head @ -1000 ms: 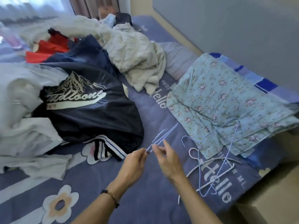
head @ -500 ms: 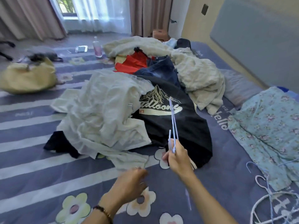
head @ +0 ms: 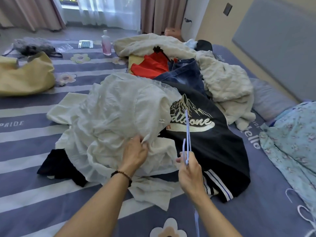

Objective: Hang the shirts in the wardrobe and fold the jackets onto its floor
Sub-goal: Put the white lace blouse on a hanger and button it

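A heap of clothes lies on the bed. On top at the left is a crumpled white shirt (head: pixel 119 113), and my left hand (head: pixel 135 153) pinches a fold of it near its lower edge. My right hand (head: pixel 189 171) grips a thin light-blue wire hanger (head: pixel 187 134), held upright over a dark navy jacket (head: pixel 210 142) with a mountain print. Behind them lie a red garment (head: pixel 150 67), blue jeans (head: pixel 184 74) and a cream fleece jacket (head: pixel 222 82).
The bed has a purple striped sheet (head: pixel 34 185) with flowers. A yellow bag (head: pixel 25 74) lies at far left, a pink bottle (head: pixel 106 43) at the back. A folded floral blanket (head: pixel 294 134) lies at right, with more hangers (head: pixel 301 209) at the lower right corner.
The view swung left from the hanger pile to the clothes heap. My right hand lifted one hanger upright, and my left hand reached forward and took hold of the white shirt.
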The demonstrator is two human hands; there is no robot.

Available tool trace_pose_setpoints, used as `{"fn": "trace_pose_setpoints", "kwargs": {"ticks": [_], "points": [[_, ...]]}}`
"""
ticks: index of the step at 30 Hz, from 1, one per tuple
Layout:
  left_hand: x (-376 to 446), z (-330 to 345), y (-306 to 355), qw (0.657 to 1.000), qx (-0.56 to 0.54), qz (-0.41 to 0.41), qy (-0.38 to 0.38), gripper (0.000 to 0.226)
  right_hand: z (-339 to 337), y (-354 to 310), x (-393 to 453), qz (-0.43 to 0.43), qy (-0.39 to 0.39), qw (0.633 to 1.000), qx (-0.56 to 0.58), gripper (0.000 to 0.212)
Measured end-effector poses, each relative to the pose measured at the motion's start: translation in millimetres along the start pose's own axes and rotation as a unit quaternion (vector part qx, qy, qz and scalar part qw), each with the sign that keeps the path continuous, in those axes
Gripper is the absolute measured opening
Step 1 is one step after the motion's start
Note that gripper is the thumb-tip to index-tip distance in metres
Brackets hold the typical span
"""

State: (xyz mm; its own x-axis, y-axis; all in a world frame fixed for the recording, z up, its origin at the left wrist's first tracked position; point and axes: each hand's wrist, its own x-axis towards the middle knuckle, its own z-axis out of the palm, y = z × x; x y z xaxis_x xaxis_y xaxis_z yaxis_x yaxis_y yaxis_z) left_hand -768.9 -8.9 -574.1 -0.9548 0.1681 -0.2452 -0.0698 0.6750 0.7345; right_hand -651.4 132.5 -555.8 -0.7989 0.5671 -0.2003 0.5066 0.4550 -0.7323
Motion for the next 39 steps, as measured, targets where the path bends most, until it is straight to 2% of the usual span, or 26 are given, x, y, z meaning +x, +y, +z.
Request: {"fn": "trace_pose_setpoints", "kwargs": {"ticks": [3,6,8,10,12,14,16,18,20,22,23,24,25,27,29,31,34,37,39], "points": [[-19.6,10.3,-4.8,0.990,-0.099,0.007,-0.103,0.014,-2.8,-14.0,15.5,0.039,0.018,0.997,0.064,0.020],[-45.2,19.8,-16.6,0.960,-0.206,-0.022,-0.188,0.032,4.3,-34.3,35.6,0.075,0.036,0.987,0.137,0.019],[-60.4,22.2,-15.1,0.939,-0.254,-0.002,-0.230,0.035,11.2,-43.8,41.5,0.084,0.014,0.975,0.204,0.027],[-71.2,20.4,-7.1,0.930,-0.260,0.032,-0.258,0.029,14.8,-49.0,40.2,0.084,-0.030,0.956,0.278,0.036],[-79.1,16.7,0.4,0.931,-0.231,0.077,-0.271,0.026,8.0,-49.3,32.5,0.069,-0.068,0.950,0.296,0.039],[-88.1,13.5,6.8,0.941,-0.206,0.086,-0.255,0.017,-7.3,-47.6,22.7,0.045,-0.065,0.956,0.284,0.037],[-99.2,2.4,24.5,0.951,-0.250,0.049,-0.173,0.033,-33.4,-48.7,9.7,0.026,-0.039,0.962,0.269,0.037],[-108.1,-12.9,47.4,0.944,-0.320,-0.016,-0.076,0.048,-60.1,-51.4,-6.5,0.008,-0.043,0.957,0.286,0.041],[-113.1,-26.3,77.6,0.937,-0.334,-0.038,-0.094,0.062,-85.9,-65.0,-29.1,-0.014,-0.088,0.948,0.306,0.044],[-122.6,-34.5,110.8,0.921,-0.357,-0.065,-0.143,0.055,-105.9,-80.0,-51.0,-0.033,-0.129,0.943,0.305,0.045],[-127.1,-37.2,124.4,0.908,-0.385,-0.086,-0.142,0.047,-115.4,-88.1,-61.3,-0.040,-0.133,0.943,0.304,0.044],[-131.7,-40.2,135.9,0.895,-0.416,-0.097,-0.129,0.043,-125.7,-95.5,-70.7,-0.045,-0.129,0.942,0.308,0.042],[-143.5,-49.7,150.7,0.897,-0.419,-0.093,-0.109,0.038,-142.1,-102.6,-82.5,-0.049,-0.108,0.941,0.317,0.040],[-160.4,-65.8,168.5,0.924,-0.367,-0.063,-0.089,0.027,-168.5,-105.9,-95.8,-0.048,-0.028,0.936,0.347,0.041],[-184.0,-83.7,191.7,0.942,-0.312,-0.037,-0.117,0.028,-196.9,-98.7,-108.7,-0.046,0.046,0.938,0.341,0.038],[-203.6,-98.1,216.3,0.945,-0.293,-0.002,-0.144,0.035,-210.3,-91.3,-118.7,-0.045,0.053,0.952,0.297,0.034],[-240.0,-109.4,264.4,0.931,-0.258,0.069,-0.249,0.036,-227.6,-87.5,-146.1,-0.051,0.045,0.961,0.267,0.024],[-272.8,-112.5,302.6,0.905,-0.220,0.106,-0.348,0.030,-251.3,-90.4,-162.8,-0.062,0.124,0.953,0.268,0.005],[-284.4,-114.1,315.8,0.887,-0.188,0.133,-0.400,0.023,-281.8,-85.0,-166.9,-0.049,0.175,0.946,0.267,0.013]]}}
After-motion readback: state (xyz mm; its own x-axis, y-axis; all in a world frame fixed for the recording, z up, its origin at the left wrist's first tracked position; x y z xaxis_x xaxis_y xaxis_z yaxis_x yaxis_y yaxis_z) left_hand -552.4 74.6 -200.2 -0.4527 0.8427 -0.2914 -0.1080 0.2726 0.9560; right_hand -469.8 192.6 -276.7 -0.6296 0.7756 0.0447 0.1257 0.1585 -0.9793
